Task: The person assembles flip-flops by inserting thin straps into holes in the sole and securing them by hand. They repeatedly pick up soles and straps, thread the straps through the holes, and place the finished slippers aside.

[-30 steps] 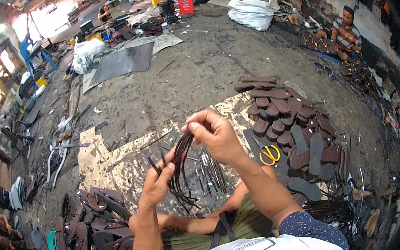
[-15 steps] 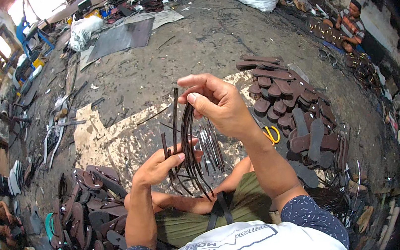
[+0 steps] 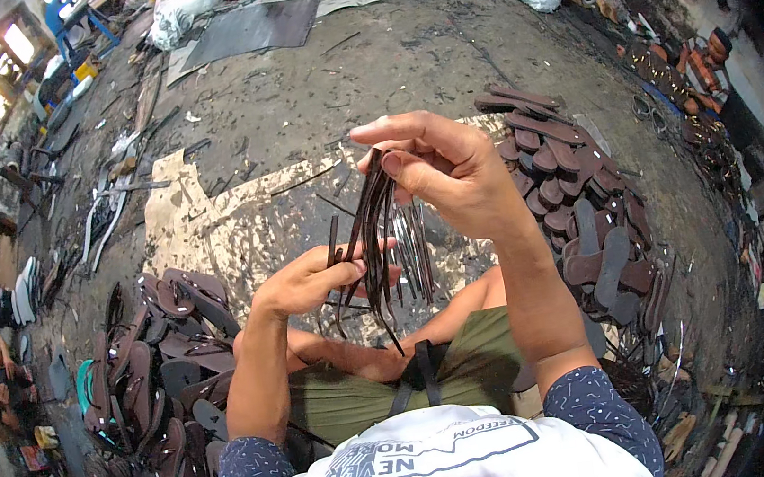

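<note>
A bundle of thin dark brown strips (image 3: 369,226) hangs between my hands above my crossed legs. My right hand (image 3: 456,177) pinches their upper ends between thumb and fingers. Lower down, my left hand (image 3: 303,281) is closed around the strips, its thumb pressed across them; a few shorter ends stick up beside the thumb. The lower ends dangle loosely below the left hand. Just beyond the bundle, more dark strips (image 3: 415,249) lie side by side on the floor, partly hidden by my hands.
Brown sandals (image 3: 200,347) are heaped at my left. On the right rises a stack of brown soles (image 3: 549,161), with grey ones (image 3: 612,263) on it. Pale worn sheeting (image 3: 170,202) covers floor ahead. A dark flat sheet (image 3: 252,30) lies farther off. People sit at both sides.
The strip that stood apart by my right fingers is now together with the bundle. My right hand has moved slightly up and right. The whole view has shifted, and yellow handles are now hidden.
</note>
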Available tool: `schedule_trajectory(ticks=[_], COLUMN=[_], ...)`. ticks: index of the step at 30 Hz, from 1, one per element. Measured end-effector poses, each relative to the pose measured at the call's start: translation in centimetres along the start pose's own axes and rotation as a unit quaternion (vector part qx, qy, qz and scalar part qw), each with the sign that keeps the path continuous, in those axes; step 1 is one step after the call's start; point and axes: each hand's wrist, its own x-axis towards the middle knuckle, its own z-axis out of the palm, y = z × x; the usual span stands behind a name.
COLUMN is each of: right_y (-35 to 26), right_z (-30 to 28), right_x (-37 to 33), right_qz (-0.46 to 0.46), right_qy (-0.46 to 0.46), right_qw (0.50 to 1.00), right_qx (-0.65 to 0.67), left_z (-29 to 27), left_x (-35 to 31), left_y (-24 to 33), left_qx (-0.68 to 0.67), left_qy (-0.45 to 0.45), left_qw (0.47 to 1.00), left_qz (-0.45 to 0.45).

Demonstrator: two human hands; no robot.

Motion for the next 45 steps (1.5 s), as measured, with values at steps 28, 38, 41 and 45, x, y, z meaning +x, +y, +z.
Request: schedule_trajectory(ticks=[28, 38, 41, 45], right_y=[2.4, 2.0, 2.9, 2.7], right_z=[4.3, 3.6, 3.5, 3.9], right_x=[1.7, 0.8, 0.3, 0.1], right_qz=[-0.075, 0.044, 0.032, 0.017], right_qy=[-0.044, 0.030, 0.033, 0.025], right_qw=[0.979, 0.982, 0.990, 0.991], right_qx=[-0.186, -0.182, -0.133, -0.132], left_z=[0.4, 1.4, 1.1, 1.4], left_x=[1.8, 1.6, 1.6, 1.9], left_y=[3.9, 2.8, 3.4, 3.4], left_qx=[-0.007, 0.115, 0.126, 0.138], left_qy=[0.315, 0.347, 0.343, 0.328], left_qw=[0.920, 0.909, 0.912, 0.918], left_qz=[0.232, 0.203, 0.189, 0.174])
